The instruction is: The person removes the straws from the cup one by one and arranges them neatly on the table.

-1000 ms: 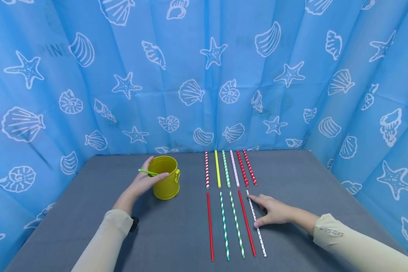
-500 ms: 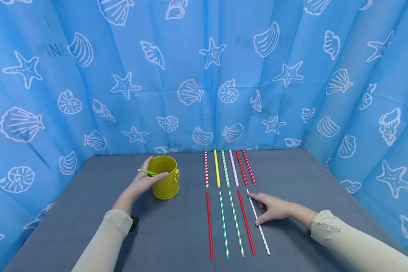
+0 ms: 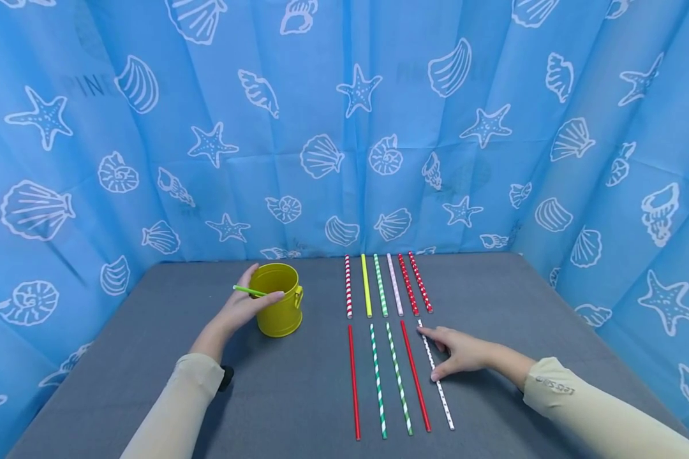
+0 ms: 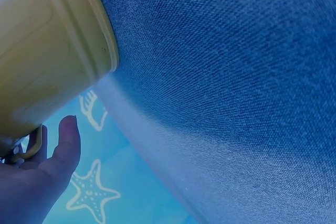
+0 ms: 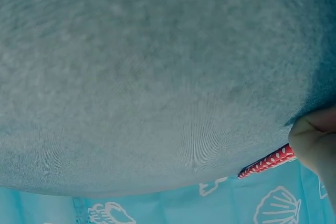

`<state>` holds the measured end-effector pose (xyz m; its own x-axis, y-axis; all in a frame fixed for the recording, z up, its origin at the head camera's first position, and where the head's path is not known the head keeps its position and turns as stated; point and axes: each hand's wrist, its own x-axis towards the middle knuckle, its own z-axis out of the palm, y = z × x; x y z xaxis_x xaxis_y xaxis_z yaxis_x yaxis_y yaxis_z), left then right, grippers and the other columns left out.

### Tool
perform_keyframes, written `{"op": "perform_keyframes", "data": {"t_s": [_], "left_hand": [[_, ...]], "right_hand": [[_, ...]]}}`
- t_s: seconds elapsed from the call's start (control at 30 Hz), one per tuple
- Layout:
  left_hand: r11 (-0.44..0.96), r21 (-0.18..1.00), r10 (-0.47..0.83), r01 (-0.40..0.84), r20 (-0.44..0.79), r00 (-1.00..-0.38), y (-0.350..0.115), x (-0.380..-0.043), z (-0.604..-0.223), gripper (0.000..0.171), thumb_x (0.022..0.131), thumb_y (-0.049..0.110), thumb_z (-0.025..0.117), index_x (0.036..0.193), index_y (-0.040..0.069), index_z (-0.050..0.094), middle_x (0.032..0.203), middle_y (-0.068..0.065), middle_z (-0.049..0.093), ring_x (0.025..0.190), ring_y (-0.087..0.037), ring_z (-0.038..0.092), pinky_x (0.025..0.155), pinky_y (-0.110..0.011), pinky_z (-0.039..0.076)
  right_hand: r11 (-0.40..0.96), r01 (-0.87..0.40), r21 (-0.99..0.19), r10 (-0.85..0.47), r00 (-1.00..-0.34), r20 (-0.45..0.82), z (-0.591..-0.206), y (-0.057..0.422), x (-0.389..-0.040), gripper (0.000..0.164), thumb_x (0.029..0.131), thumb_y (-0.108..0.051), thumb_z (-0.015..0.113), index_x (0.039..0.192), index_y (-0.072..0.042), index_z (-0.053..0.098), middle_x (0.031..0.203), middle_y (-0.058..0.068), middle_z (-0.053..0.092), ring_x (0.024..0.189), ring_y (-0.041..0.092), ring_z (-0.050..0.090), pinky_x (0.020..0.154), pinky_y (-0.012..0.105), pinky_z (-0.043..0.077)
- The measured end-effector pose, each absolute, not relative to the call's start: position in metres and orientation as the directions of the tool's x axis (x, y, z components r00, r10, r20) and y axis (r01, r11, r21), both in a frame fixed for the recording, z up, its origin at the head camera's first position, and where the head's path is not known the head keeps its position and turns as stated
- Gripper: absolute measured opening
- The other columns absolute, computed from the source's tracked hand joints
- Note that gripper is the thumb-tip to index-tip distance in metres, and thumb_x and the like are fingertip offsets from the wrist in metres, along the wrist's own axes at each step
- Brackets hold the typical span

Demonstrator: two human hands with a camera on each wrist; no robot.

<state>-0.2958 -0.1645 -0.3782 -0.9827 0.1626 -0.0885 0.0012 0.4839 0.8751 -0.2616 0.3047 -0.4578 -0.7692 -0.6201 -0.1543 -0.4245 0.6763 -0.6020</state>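
Note:
My left hand [image 3: 238,313] holds a yellow metal bucket [image 3: 281,319] by its near left side, thumb and fingers spread round the wall. A lime-green straw [image 3: 245,290] sticks out over the rim between thumb and forefinger; its lower end is hidden. In the left wrist view the bucket [image 4: 47,61] fills the upper left. To the right, a white straw with dark spots [image 3: 446,408] lies at the end of the nearer row. My right hand [image 3: 462,354] touches it, forefinger near its far end and thumb around its middle.
Beside the spotted straw lie red straws [image 3: 354,382] and green-and-white striped straws [image 3: 378,382]. A farther row includes a red-and-white striped straw [image 3: 348,287], a yellow straw [image 3: 367,287] and red dotted straws [image 3: 420,284]. Behind the grey table [image 3: 316,395] hangs a blue shell-patterned curtain [image 3: 333,115].
The near end of the spotted straw has swung slightly to the right under my right hand, then a little back. My left hand and the bucket have stayed in place.

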Motion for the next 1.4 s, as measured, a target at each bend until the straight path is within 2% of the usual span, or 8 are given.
{"op": "perform_keyframes", "data": {"t_s": [0.23, 0.43, 0.57, 0.77, 0.87, 1.03, 1.17, 1.4], "left_hand": [[0.474, 0.880, 0.152, -0.002, -0.085, -0.985, -0.169, -0.295, -0.376, 0.097, 0.091, 0.041, 0.065, 0.156, 0.016, -0.003, 0.159, -0.022, 0.004, 0.142, -0.042, 0.014, 0.112, -0.062, 0.018], [0.478, 0.879, 0.146, 0.001, -0.078, -0.986, -0.173, -0.295, -0.376, 0.097, 0.091, 0.040, 0.065, 0.156, 0.016, -0.002, 0.158, -0.022, 0.004, 0.142, -0.043, 0.014, 0.111, -0.062, 0.018], [0.473, 0.881, 0.143, 0.003, -0.074, -0.987, -0.176, -0.295, -0.376, 0.098, 0.091, 0.041, 0.066, 0.156, 0.016, -0.002, 0.158, -0.022, 0.005, 0.141, -0.043, 0.015, 0.111, -0.062, 0.019], [0.462, 0.887, 0.145, 0.012, -0.062, -0.987, -0.178, -0.298, -0.376, 0.098, 0.091, 0.038, 0.067, 0.156, 0.015, -0.001, 0.159, -0.021, 0.005, 0.141, -0.042, 0.016, 0.112, -0.061, 0.018], [0.464, 0.886, 0.155, 0.024, -0.054, -0.986, -0.177, -0.299, -0.377, 0.099, 0.090, 0.037, 0.069, 0.156, 0.013, 0.000, 0.158, -0.022, 0.006, 0.141, -0.042, 0.017, 0.112, -0.060, 0.019], [0.463, 0.884, 0.183, 0.066, -0.022, -0.983, -0.177, -0.301, -0.379, 0.103, 0.086, 0.034, 0.074, 0.156, 0.009, 0.003, 0.156, -0.023, 0.012, 0.140, -0.043, 0.020, 0.111, -0.060, 0.020], [0.465, 0.880, 0.197, 0.100, 0.007, -0.980, -0.177, -0.301, -0.380, 0.103, 0.085, 0.029, 0.076, 0.155, 0.007, 0.005, 0.155, -0.024, 0.014, 0.139, -0.043, 0.021, 0.111, -0.061, 0.021], [0.466, 0.877, 0.198, 0.119, 0.027, -0.980, -0.172, -0.301, -0.384, 0.101, 0.084, 0.025, 0.078, 0.155, 0.007, 0.008, 0.155, -0.024, 0.016, 0.138, -0.042, 0.024, 0.111, -0.060, 0.022]], "right_hand": [[0.716, -0.377, -0.587, -0.577, -0.793, -0.194, -0.481, 0.311, -0.280, 0.100, 0.073, -0.055, 0.079, 0.152, -0.017, 0.033, 0.093, 0.001, 0.047, 0.086, 0.015, 0.046, 0.070, 0.033, 0.034], [0.677, -0.427, -0.599, -0.623, -0.766, -0.158, -0.424, 0.281, -0.248, 0.094, 0.078, -0.043, 0.079, 0.148, 0.001, 0.035, 0.088, 0.001, 0.042, 0.079, 0.014, 0.041, 0.064, 0.030, 0.030], [0.678, -0.402, -0.615, -0.617, -0.767, -0.179, -0.410, 0.271, -0.242, 0.090, 0.081, -0.034, 0.079, 0.147, 0.005, 0.033, 0.089, 0.002, 0.041, 0.080, 0.015, 0.039, 0.065, 0.030, 0.029], [0.585, -0.332, -0.740, -0.628, -0.763, -0.154, -0.400, 0.269, -0.246, 0.081, 0.088, -0.019, 0.072, 0.147, 0.011, 0.026, 0.085, 0.005, 0.050, 0.073, 0.016, 0.047, 0.060, 0.027, 0.039], [0.554, -0.359, -0.751, -0.623, -0.777, -0.088, -0.389, 0.265, -0.250, 0.075, 0.090, -0.018, 0.070, 0.145, 0.012, 0.028, 0.083, 0.004, 0.056, 0.071, 0.015, 0.052, 0.061, 0.027, 0.045], [0.486, -0.453, -0.747, -0.594, -0.799, 0.098, -0.367, 0.242, -0.261, 0.062, 0.091, -0.014, 0.067, 0.140, 0.012, 0.039, 0.090, 0.004, 0.058, 0.080, 0.014, 0.055, 0.068, 0.029, 0.049], [0.401, -0.483, -0.778, -0.570, -0.797, 0.201, -0.354, 0.211, -0.268, 0.054, 0.092, -0.011, 0.065, 0.138, 0.009, 0.045, 0.099, 0.011, 0.059, 0.090, 0.022, 0.056, 0.070, 0.028, 0.051], [0.298, -0.532, -0.793, -0.613, -0.743, 0.269, -0.346, 0.148, -0.273, 0.054, 0.093, -0.012, 0.065, 0.141, 0.002, 0.046, 0.127, 0.017, 0.060, 0.118, 0.034, 0.054, 0.096, 0.044, 0.047]]}}
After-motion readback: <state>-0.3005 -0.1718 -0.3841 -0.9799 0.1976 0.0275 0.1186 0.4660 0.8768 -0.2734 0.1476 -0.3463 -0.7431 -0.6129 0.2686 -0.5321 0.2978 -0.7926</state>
